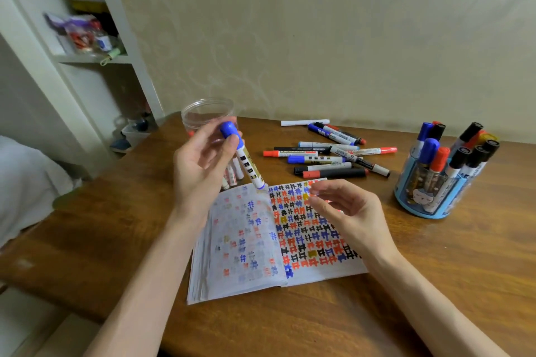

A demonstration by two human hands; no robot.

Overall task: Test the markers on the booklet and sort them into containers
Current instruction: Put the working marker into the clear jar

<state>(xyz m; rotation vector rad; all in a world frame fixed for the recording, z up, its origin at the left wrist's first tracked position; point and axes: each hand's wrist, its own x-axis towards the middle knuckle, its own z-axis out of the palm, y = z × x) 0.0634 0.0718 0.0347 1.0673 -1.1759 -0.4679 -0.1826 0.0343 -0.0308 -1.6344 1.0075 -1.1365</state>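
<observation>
**Halfway Through the Pile, Blue Marker in the Left Hand**

Across the wooden bench (435, 284) the picture is of a job around its midpoint, by my reading. The open booklet (246, 240) lies in front of the person, its right page packed with blue, red, black and gold hash marks and its left page showing fainter ones. At the far right, the blue holder (429, 200) stands crammed with upright markers, so plenty look sorted. The clear plastic tub (203, 113) sits at the back left, with a few markers (232, 177) lying just beside it. And there's the work left: a loose pile of markers (327, 153) on the bench behind the booklet.

Now the hands. The left hand (197, 165) grips the blue-capped marker (246, 162) near its cap. The right hand (345, 209) hovers over the right page, fingers loosely curled, holding nothing I can make out.

The marker is steeply tilted. Its long axis runs from the cap, up and back toward the tub, down and rightward to its small blue lower end at the booklet's top edge near the spine. Whether that end is a nib, I can't tell.
</observation>
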